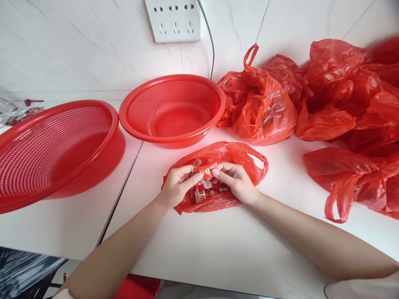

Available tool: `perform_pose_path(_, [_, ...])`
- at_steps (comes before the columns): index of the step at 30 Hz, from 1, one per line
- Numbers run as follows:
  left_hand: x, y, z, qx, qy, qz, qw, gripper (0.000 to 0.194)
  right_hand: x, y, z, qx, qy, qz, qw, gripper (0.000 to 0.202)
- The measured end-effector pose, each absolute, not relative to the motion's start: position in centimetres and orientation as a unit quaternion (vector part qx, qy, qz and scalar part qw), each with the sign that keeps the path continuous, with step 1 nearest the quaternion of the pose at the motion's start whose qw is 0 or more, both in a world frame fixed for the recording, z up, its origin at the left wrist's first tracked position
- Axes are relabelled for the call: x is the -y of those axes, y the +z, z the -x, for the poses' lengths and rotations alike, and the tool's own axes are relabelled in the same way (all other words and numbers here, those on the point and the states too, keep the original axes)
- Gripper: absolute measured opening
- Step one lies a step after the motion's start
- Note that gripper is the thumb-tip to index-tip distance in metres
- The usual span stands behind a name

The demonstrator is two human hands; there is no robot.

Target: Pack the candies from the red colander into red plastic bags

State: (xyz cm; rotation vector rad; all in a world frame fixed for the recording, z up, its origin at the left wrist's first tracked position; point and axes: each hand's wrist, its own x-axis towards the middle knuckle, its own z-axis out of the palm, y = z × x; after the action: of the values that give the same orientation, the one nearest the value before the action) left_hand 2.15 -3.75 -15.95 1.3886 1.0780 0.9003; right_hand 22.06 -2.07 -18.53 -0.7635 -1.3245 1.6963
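Between my two hands is a small red wrapped candy (205, 170) with pale lettering. My left hand (178, 185) pinches its left end, and my right hand (237, 181) pinches its right end. Just below them lies an open red plastic bag (246, 160) on the white table. Several more wrapped candies (207, 193) in red and white packaging show inside it, partly hidden by my fingers.
Two red perforated baskets stand behind and left, one round (173, 135) and one nearer the edge (109, 166). Several red plastic bags (274, 112) crowd the right side. A socket panel (174, 20) with a grey cable is on the tiled wall. A seam divides the table (218, 245).
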Motion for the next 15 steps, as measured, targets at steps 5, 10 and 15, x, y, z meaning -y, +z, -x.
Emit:
perform_pose_path(5, [3.52,-16.02,-2.12,-0.455,0.38,-0.59,0.547,0.021,1.7,-18.8,-22.31,0.536,0.676,0.319,0.393,0.029])
perform_pose_path(10, [3.72,-16.1,-2.14,-0.45,0.405,-0.591,0.532,0.019,1.62,-18.91,-22.27,0.534,0.675,0.317,0.398,0.026])
perform_pose_path(15, [3.8,-15.79,-2.34,-0.472,0.417,-0.579,0.518,0.023,1.64,-18.86,-22.23,0.555,0.658,0.324,0.391,0.026])
